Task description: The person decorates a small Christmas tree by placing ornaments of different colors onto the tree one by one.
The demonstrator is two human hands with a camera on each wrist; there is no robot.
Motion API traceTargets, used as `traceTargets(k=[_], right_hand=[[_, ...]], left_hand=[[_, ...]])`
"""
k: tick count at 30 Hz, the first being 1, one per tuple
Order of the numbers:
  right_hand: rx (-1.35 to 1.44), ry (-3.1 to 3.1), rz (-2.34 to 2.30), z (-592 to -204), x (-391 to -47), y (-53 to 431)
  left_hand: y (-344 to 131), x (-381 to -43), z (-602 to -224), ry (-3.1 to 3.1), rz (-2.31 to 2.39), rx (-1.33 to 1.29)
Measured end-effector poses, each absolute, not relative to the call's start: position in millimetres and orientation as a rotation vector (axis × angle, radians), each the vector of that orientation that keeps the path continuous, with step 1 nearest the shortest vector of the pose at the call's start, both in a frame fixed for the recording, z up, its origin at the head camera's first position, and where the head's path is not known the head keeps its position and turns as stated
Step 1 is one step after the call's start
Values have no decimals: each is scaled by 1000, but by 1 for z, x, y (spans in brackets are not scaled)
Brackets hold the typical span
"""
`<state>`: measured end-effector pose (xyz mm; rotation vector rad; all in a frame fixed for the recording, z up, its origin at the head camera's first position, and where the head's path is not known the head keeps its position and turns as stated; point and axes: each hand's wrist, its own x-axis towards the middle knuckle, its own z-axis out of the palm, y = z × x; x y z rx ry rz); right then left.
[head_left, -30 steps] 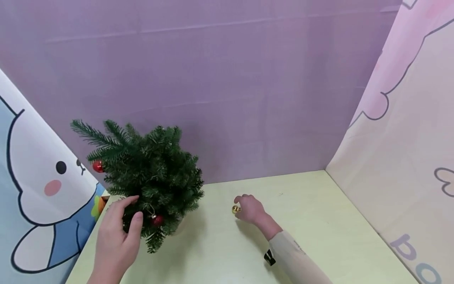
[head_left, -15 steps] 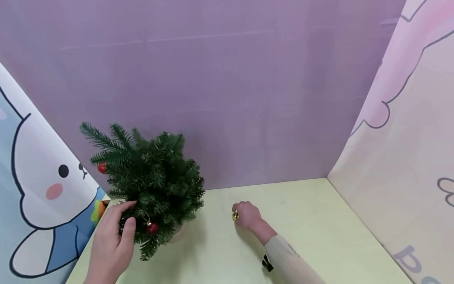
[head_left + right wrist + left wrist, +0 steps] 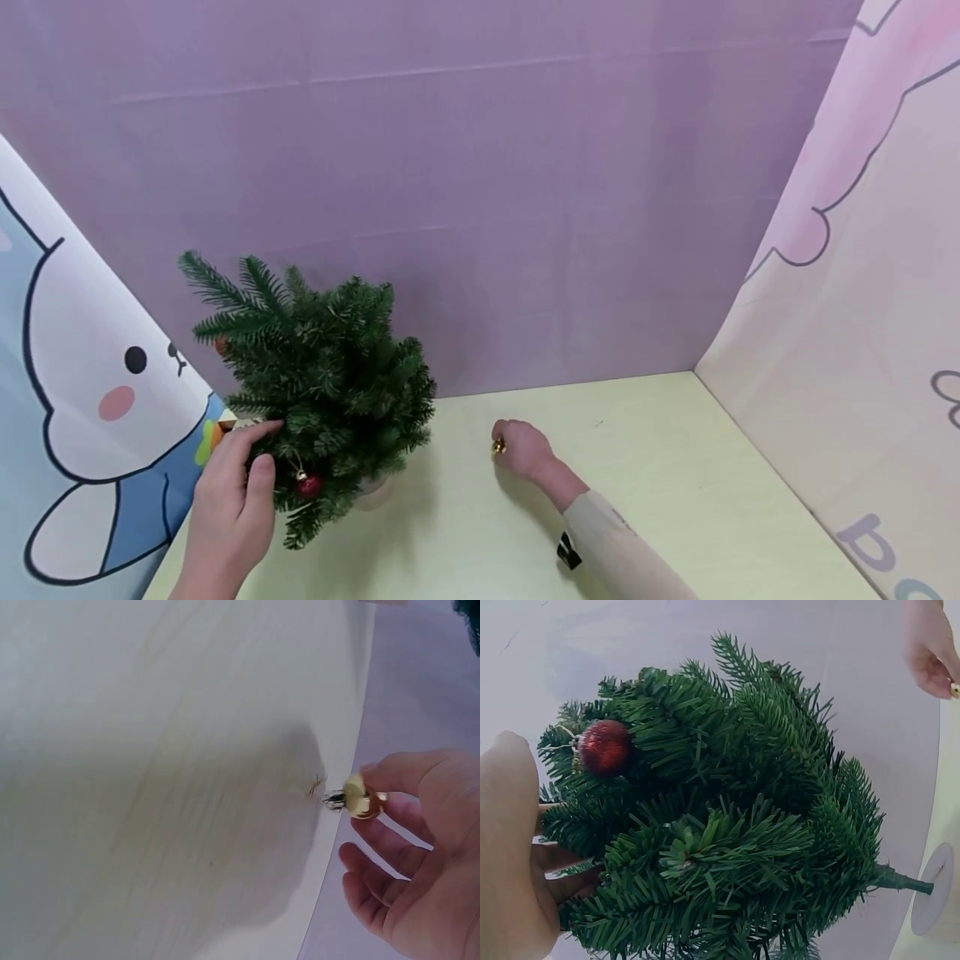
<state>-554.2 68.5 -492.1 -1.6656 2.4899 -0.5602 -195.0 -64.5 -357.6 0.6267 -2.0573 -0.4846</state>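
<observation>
A small artificial Christmas tree (image 3: 330, 375) leans toward the left on the table. My left hand (image 3: 228, 500) is at its left side, fingers reaching in among the branches, thumb apart; the fingers (image 3: 566, 885) curl partly hidden behind needles in the left wrist view. Near that hand hangs a red Christmas ball (image 3: 308, 486) on a pale loop. Another red ball (image 3: 221, 346) is mostly covered by branches. To the tree's right, my right hand (image 3: 527, 450) pinches a gold Christmas ball (image 3: 365, 801) between thumb and fingers, its silvery cap pointing away from the palm.
The tree's trunk goes into a pale round base (image 3: 934, 889). The light yellow table (image 3: 645, 467) meets a purple backdrop (image 3: 480, 208) behind. Printed panels stand at both sides, a cartoon panel (image 3: 97, 433) on the left close to the left hand.
The tree has turned: its front red ball has shifted left and down, and the other has slipped behind branches. The left hand moved slightly left. The right hand keeps the gold ball, turning it slightly.
</observation>
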Motion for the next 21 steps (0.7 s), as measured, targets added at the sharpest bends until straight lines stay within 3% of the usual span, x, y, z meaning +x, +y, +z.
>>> traceTargets(k=[21], right_hand=[[-1677,1911,-1125,-454,-590,69]], left_hand=[[-57,-206,-365,-1913,-404,581]])
